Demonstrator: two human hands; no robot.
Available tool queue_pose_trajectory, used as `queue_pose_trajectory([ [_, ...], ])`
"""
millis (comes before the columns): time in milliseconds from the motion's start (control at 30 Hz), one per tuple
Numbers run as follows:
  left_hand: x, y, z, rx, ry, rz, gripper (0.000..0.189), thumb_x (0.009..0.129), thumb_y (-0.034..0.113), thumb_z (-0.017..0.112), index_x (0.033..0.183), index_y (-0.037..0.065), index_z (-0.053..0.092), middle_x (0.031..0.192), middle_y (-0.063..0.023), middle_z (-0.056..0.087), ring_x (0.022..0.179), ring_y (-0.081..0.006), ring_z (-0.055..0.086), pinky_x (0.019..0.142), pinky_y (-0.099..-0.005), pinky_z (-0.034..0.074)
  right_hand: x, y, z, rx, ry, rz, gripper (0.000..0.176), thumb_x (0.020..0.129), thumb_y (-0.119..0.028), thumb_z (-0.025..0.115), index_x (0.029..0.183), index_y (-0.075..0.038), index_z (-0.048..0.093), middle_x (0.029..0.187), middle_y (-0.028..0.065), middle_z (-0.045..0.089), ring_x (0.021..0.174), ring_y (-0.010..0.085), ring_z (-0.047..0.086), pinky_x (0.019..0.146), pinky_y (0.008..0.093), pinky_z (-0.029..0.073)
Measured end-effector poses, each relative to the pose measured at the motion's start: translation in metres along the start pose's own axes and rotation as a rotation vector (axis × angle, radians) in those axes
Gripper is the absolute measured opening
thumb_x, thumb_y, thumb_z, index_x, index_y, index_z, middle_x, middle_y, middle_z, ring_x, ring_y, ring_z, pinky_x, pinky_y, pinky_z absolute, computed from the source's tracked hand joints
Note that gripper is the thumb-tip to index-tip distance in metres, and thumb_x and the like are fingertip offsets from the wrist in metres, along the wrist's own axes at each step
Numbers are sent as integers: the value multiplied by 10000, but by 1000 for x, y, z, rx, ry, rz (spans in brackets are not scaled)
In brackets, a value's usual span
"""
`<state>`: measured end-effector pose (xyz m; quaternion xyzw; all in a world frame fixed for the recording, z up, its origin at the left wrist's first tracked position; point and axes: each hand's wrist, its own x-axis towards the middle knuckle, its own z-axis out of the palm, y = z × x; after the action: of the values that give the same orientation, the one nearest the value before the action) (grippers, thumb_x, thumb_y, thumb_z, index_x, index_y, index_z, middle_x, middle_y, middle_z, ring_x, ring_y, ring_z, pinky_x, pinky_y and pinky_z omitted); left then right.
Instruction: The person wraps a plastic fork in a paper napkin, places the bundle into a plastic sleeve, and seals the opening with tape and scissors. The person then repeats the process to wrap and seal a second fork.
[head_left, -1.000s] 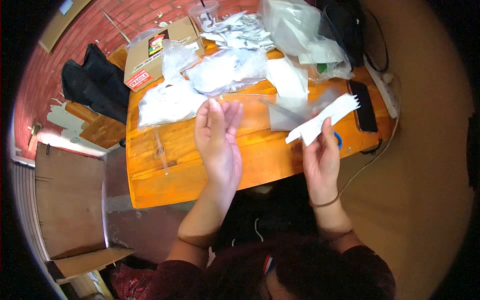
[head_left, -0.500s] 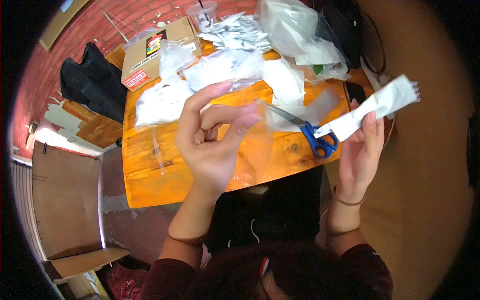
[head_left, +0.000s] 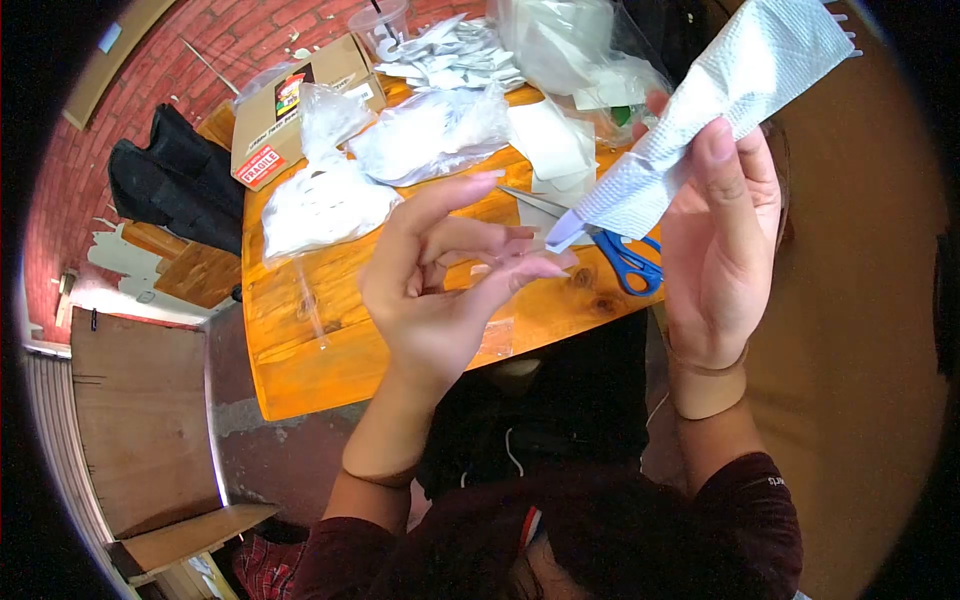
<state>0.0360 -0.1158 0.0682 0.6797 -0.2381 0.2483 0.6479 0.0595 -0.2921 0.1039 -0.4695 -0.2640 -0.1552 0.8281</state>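
The only writing I can read is a red "FRAGILE" label (head_left: 258, 165) on the cardboard box (head_left: 290, 100) at the far corner of the orange table (head_left: 330, 345). My right hand (head_left: 715, 235) grips a napkin roll (head_left: 720, 105) raised above the table, fork tines poking from its top. My left hand (head_left: 445, 295) pinches a clear plastic sleeve (head_left: 497, 338) between thumb and fingertips, just beside the roll's lower end. Blue-handled scissors (head_left: 625, 262) lie partly behind the roll; bags of white pieces (head_left: 430, 130) crowd the far side.

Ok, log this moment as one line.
left hand: pinches clear sleeve | right hand: holds napkin roll, tip near left fingertips | scissors: on table
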Motion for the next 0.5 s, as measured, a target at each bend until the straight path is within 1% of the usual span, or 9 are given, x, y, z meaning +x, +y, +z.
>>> queue_pose_trajectory([
  [33,-1,1,1,1,14,-19,656,598,-112,754,1173,-25,450,787,-87,605,734,-149,620,686,-242,518,0,1,1,10,0,8,268,912,-156,525,1134,-6,526,1080,121,599,1051,197,553,927,348,422],
  [100,-1,3,2,24,29,-32,668,589,-104,763,1174,-22,451,790,-86,608,738,-146,620,677,-231,515,1,0,15,84,186,16,126,830,-64,637,936,-3,603,902,72,659,806,76,586,768,215,435],
  [267,-1,4,0,83,23,-20,696,569,-77,788,1175,-15,453,793,-83,616,741,-147,633,665,-220,509,2,3,12,96,179,1,128,832,-57,632,943,-2,602,907,74,659,806,79,588,767,217,437],
  [367,-2,5,0,21,33,-85,705,561,-54,801,1171,-15,449,779,-83,621,737,-160,645,669,-226,511,3,3,13,104,180,-3,132,835,-61,630,950,-3,602,910,74,658,804,81,588,766,218,438],
  [500,-2,6,-1,82,15,-70,715,557,-18,815,1167,-18,441,759,-86,628,732,-170,651,662,-227,511,4,3,12,93,179,-5,137,836,-70,632,954,-6,603,910,72,658,802,79,585,763,217,435],
])
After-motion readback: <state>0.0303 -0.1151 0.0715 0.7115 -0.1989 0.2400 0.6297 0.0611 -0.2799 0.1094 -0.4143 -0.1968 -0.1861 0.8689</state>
